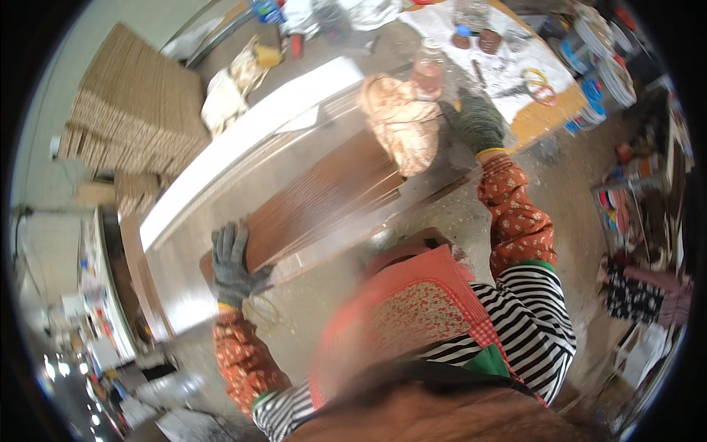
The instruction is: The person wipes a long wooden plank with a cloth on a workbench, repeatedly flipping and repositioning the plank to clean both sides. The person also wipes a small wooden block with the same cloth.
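Observation:
My left hand (231,258), in a grey knit glove, lies with its fingers stretched out at the left end of a stack of long, thin brown boards (317,193). The boards are fanned slightly, their near edges stepped. My right hand (477,127), in a darker grey-green glove, is at the table's right part, beside a crumpled peach cloth (403,121). Its thumb side points toward the cloth and a clear bottle (428,70) of pinkish liquid; the fingers look spread, though blurred. The cloth covers the boards' right end.
A long white panel (243,151) lies along the table's far side. Stacked cardboard sheets (136,96) stand at the far left. Pale rags (224,99) lie behind the panel. At the back right, a paper-covered board (549,118) carries jars and rings, with paint tubs (615,81) beyond.

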Available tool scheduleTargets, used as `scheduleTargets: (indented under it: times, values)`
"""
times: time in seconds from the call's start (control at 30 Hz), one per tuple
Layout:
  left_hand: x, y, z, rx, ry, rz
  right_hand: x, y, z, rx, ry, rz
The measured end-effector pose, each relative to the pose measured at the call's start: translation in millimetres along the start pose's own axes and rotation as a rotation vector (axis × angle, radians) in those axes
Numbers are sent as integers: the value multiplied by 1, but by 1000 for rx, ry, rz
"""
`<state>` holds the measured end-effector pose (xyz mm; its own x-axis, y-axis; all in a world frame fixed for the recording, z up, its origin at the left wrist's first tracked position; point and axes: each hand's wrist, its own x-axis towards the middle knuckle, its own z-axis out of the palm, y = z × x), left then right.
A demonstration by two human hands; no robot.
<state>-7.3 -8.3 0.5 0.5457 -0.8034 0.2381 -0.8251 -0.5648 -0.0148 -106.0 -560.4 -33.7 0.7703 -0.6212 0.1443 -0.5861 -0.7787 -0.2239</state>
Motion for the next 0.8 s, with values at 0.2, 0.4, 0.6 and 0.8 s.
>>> scheduleTargets:
  times: [0.2, 0.4, 0.6, 0.8]
  values:
    - [1, -1, 2, -7, 33, -28, 0, 13, 8, 41, 182, -90]
    - [6, 5, -3, -71, 29, -38, -60, -9, -24, 554, 379, -185]
    - [2, 8, -3, -78, 78, -4, -159, -114, -33, 478, 404, -739]
    - [-7, 11, -1, -63, 116, 6, -232, -223, 12, 447, 245, -1082]
